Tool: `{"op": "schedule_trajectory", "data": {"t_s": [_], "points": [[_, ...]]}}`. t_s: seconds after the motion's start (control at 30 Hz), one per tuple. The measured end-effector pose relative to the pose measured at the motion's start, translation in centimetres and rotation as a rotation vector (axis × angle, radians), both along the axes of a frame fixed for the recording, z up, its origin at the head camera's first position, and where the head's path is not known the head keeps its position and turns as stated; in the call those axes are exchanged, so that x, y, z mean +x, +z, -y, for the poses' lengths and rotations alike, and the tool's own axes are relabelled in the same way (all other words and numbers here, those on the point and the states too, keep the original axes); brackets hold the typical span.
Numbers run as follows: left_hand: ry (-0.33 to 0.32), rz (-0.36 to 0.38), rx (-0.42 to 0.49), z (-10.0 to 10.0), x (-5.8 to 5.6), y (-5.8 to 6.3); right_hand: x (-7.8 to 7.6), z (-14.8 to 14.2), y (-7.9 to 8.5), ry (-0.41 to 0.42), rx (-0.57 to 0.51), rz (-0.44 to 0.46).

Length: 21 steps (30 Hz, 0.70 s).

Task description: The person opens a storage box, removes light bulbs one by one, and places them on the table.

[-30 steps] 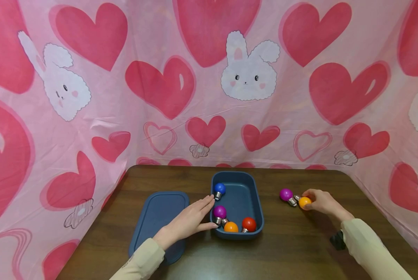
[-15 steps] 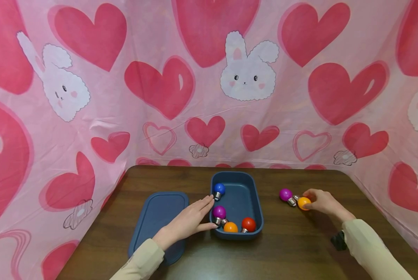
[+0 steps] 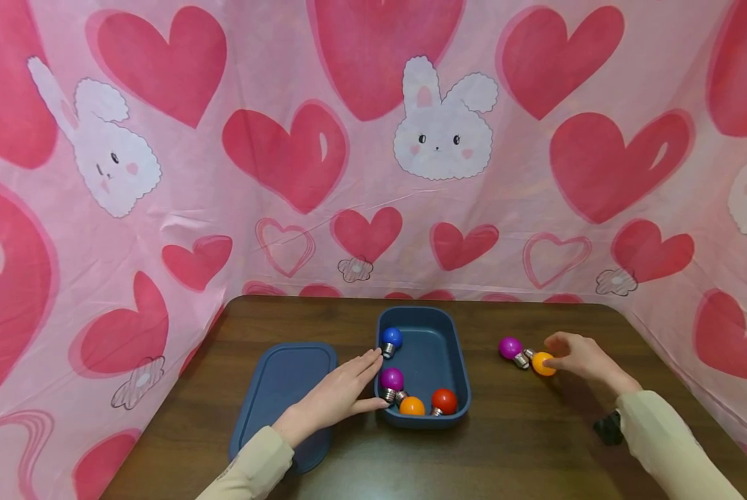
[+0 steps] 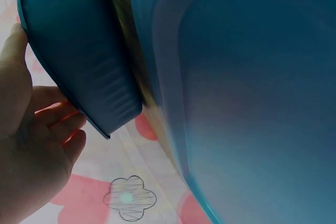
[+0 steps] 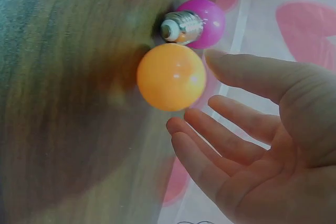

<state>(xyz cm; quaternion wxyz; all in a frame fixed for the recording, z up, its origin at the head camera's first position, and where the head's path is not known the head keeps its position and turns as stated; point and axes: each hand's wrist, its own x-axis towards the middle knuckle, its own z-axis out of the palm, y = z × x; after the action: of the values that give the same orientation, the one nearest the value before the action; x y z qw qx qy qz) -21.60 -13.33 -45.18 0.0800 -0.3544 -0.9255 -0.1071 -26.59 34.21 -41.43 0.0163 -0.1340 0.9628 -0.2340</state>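
Observation:
My left hand (image 3: 339, 392) reaches to the left side of a dark blue box (image 3: 463, 368). Its straight fingers and thumb touch the rim, which the left wrist view shows from below. Inside the box lie a blue light bulb (image 3: 392, 338), a purple one (image 3: 391, 379), an orange one (image 3: 412, 406) and a red one (image 3: 444, 401). On the table to the right, another orange bulb (image 5: 171, 77) lies beside a second purple bulb (image 5: 212, 23). Close around the orange bulb is my right hand (image 3: 582, 357), with relaxed, spread fingers; in the right wrist view they stand just off it.
A flat dark blue lid (image 3: 280, 389) lies left of the box, partly under my left forearm. The brown wooden table (image 3: 486, 458) ends at a pink heart-patterned cloth (image 3: 373, 180) behind and on both sides. A small black object (image 3: 609, 427) shows by my right sleeve.
My right hand's fingers, earlier at the orange bulb on the table, have loosened and drawn slightly up and right. The bulbs, box and left hand have stayed in place.

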Motion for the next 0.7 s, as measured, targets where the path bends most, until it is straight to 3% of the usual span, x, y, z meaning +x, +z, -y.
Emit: {"op": "schedule_trajectory", "data": {"t_s": [0.23,0.43,0.7], "points": [[-0.003,-0.017,0.004,0.0,0.1,0.2,0.2,0.7,0.9,-0.004,-0.036,0.000],[0.000,-0.005,0.001,0.0,0.1,0.2,0.1,1.7,1.6,0.027,-0.014,-0.059],[-0.001,-0.001,0.009,0.0,0.1,0.1,0.3,3.2,2.4,0.068,-0.063,0.021]]}}
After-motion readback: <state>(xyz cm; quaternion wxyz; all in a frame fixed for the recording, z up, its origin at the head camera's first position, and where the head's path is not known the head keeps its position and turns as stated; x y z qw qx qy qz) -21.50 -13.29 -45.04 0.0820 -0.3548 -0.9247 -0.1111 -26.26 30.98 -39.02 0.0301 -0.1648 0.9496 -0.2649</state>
